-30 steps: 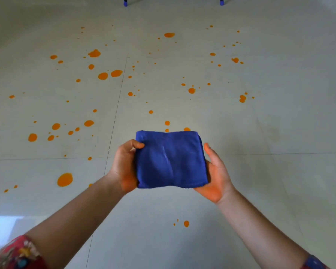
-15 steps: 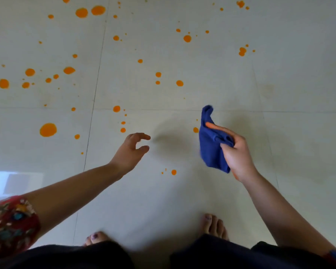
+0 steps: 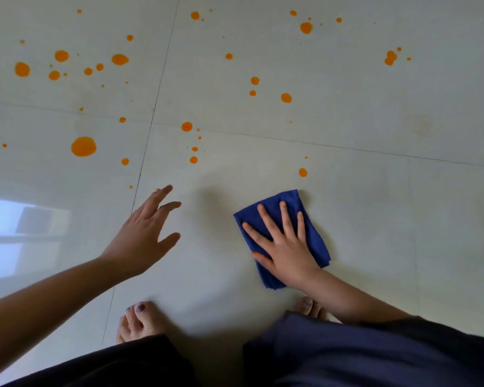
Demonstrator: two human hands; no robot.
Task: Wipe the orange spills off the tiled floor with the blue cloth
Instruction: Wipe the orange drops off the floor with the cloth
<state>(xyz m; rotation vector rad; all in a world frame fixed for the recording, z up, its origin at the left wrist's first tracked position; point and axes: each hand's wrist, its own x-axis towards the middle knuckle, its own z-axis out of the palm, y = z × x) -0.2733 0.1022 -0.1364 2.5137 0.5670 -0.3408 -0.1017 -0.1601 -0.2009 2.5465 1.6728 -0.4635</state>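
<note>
The folded blue cloth [image 3: 313,233] lies flat on the pale tiled floor [image 3: 375,213], right of centre. My right hand [image 3: 284,247] presses on it with straight, spread fingers. My left hand [image 3: 146,233] hovers just above the floor to the left, fingers extended and holding nothing. Orange spills dot the tiles beyond both hands: a large blot [image 3: 83,146] at the left, a small spot [image 3: 303,172] just past the cloth, and several more further out. Whatever lies under the cloth is hidden.
My bare feet [image 3: 140,321] stand close behind the hands, with dark trouser legs [image 3: 375,356] at the bottom edge. Grout lines [image 3: 148,135] cross the floor. A bright window reflection [image 3: 17,236] shows on the tile at the left.
My right hand brought the cloth down from the air and flattened it on the floor. My left hand uncurled and spread. The view dropped closer to the floor.
</note>
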